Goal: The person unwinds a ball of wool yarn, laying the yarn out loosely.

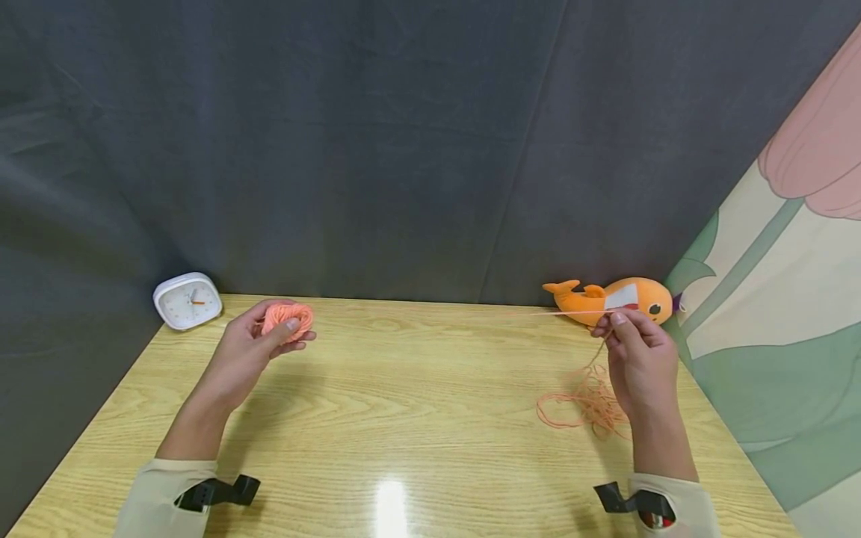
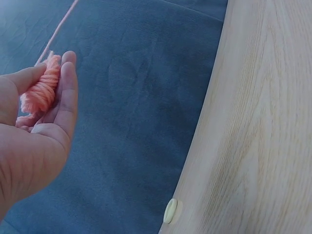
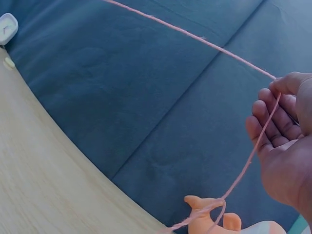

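Observation:
On the left side of the head view, my left hand [image 1: 245, 351] holds a small wound ball of coral yarn [image 1: 279, 320] between thumb and fingers. In the left wrist view the thumb presses the yarn ball [image 2: 44, 87] against the fingers, and a strand runs off upward. Far to the right, my right hand [image 1: 642, 366] pinches the yarn strand [image 3: 204, 42] between thumb and fingertips. That strand stretches taut toward the left in the right wrist view. Below the right hand, it hangs down to a loose tangle of yarn [image 1: 595, 407] on the table.
An orange whale plush [image 1: 585, 301] lies at the table's back right, behind the right hand. At the back left corner stands a white clock [image 1: 187, 301]. The wooden table [image 1: 403, 388] meets a dark curtain [image 1: 350, 149] at its back edge. A floral-patterned cloth [image 1: 794, 359] hangs on the right.

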Demonstrator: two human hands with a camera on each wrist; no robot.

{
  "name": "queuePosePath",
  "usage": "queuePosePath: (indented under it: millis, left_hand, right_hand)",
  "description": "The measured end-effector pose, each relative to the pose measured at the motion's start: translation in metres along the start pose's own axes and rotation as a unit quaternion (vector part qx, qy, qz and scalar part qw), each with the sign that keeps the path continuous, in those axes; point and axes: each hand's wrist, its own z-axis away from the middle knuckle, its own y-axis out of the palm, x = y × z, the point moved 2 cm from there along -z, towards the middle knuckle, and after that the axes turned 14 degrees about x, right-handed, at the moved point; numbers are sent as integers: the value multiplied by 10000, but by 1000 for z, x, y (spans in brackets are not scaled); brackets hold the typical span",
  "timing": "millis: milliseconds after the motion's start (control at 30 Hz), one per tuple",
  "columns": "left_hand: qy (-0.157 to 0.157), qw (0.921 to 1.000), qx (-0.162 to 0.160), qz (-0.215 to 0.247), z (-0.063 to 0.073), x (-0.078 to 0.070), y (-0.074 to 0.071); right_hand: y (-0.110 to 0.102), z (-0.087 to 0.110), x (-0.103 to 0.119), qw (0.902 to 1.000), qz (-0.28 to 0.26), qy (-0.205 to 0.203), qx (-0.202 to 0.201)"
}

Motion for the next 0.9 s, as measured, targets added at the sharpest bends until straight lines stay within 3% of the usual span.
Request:
queuePosePath:
  millis: [200, 500, 900]
  left_hand:
    - [-4, 10000, -28, 22, 1, -1, -1]
    - [5, 9997, 23, 246, 2, -4, -2]
    - [191, 9992, 9, 343, 2, -4, -3]
  right_hand:
    - [-4, 1, 7, 9998, -166, -83, 4]
    - [-11, 0, 13, 9987, -275, -186, -399]
    - [-19, 2, 22, 9973, -41, -53, -730]
